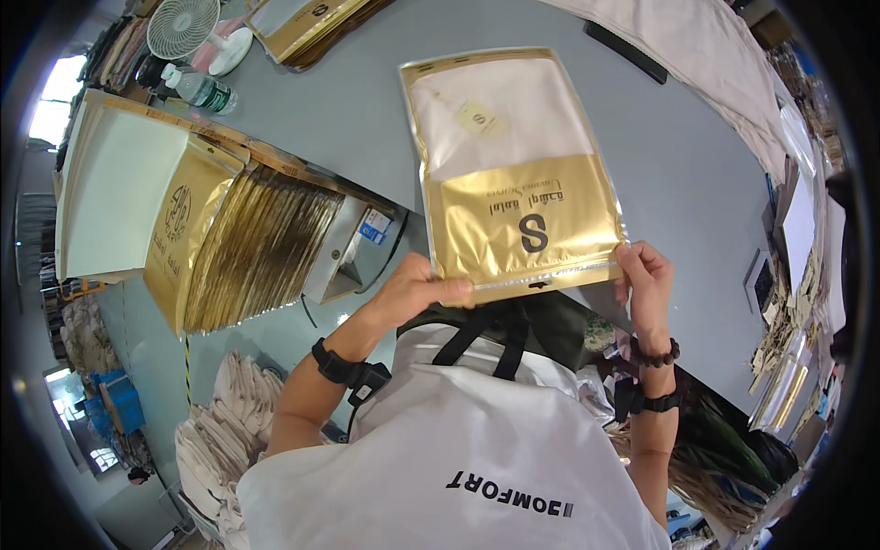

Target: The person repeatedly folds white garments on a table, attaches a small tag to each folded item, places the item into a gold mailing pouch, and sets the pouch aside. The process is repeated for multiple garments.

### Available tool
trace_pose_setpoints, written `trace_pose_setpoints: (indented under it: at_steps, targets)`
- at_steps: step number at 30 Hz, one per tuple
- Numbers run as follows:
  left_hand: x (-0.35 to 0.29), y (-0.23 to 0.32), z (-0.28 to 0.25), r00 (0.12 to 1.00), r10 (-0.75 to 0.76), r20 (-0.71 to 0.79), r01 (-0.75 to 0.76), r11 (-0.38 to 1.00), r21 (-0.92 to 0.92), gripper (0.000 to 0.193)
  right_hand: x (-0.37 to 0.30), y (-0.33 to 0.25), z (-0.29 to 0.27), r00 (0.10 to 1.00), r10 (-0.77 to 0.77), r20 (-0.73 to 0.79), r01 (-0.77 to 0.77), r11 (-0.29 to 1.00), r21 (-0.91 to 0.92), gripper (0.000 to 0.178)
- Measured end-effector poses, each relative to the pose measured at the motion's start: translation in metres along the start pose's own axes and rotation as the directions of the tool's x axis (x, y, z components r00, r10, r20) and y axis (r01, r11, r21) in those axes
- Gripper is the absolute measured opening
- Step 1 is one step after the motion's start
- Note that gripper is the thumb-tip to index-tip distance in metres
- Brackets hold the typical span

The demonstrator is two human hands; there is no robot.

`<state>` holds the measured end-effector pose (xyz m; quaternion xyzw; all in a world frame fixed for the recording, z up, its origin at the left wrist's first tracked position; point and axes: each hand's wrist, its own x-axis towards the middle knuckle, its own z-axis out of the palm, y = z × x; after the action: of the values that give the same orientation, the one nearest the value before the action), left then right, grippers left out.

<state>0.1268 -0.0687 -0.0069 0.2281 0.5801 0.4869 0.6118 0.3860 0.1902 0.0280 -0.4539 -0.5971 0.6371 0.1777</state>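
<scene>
Gold-and-clear garment bag (pixel 518 174) spans the middle of my head view, over the grey table (pixel 339 110), with its near edge above the person's lap. I can't tell whether its far end touches the tabletop. Through its clear upper half I make out folded pale fabric (pixel 532 124) with a small yellow tag (pixel 479 119) on it; the lower half is shiny gold with black printing.

I see both hands grasping the near edge: the left hand (pixel 414 291) pinches the near left corner, thumb laid across the gold film, and the right hand (pixel 646 275) grips the near right corner with curled fingers. A dark strap (pixel 339 365) rings the left wrist; a beaded bracelet (pixel 655 352) and another strap circle the right.

To the left, I have a tight row of gold packages (pixel 261 247) beside a white panel (pixel 124 192). Beyond it stand a plastic water bottle (pixel 202 90) and a white desk fan (pixel 185 27), near a pile of gold bags (pixel 316 32). Far right, a black bar (pixel 626 52) lies just beside pale pink cloth (pixel 706 64).
</scene>
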Motion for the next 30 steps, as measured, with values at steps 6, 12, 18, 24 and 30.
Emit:
trace_pose_setpoints:
  at_steps: [6, 12, 18, 24, 30]
  targets:
    - [0.004, -0.002, -0.009, 0.979, 0.161, 0.123, -0.187, 0.954, 0.233, 0.043, -0.002, -0.001, -0.011, 0.990, -0.002, 0.138, 0.074, 0.853, -0.516, 0.026]
    - [0.012, 0.018, -0.023, 0.944, 0.029, -0.327, 0.009, 0.993, 0.116, 0.028, -0.002, -0.006, -0.020, 0.947, 0.081, 0.311, 0.119, 0.811, -0.573, 0.029]
    - [-0.041, 0.017, -0.054, 0.263, 0.513, -0.817, -0.266, 0.853, 0.450, 0.029, 0.001, -0.002, -0.019, 0.964, -0.187, 0.188, 0.259, 0.818, -0.514, 0.031]
    - [-0.102, 0.013, -0.144, -0.391, 0.304, -0.869, -0.453, 0.758, 0.469, 0.031, 0.003, -0.003, -0.014, 0.950, -0.208, 0.233, 0.301, 0.811, -0.502, 0.031]
    - [-0.142, 0.010, -0.207, -0.156, 0.129, -0.979, -0.605, 0.771, 0.198, 0.039, 0.010, -0.008, -0.011, 0.941, -0.220, 0.257, 0.323, 0.814, -0.484, 0.032]
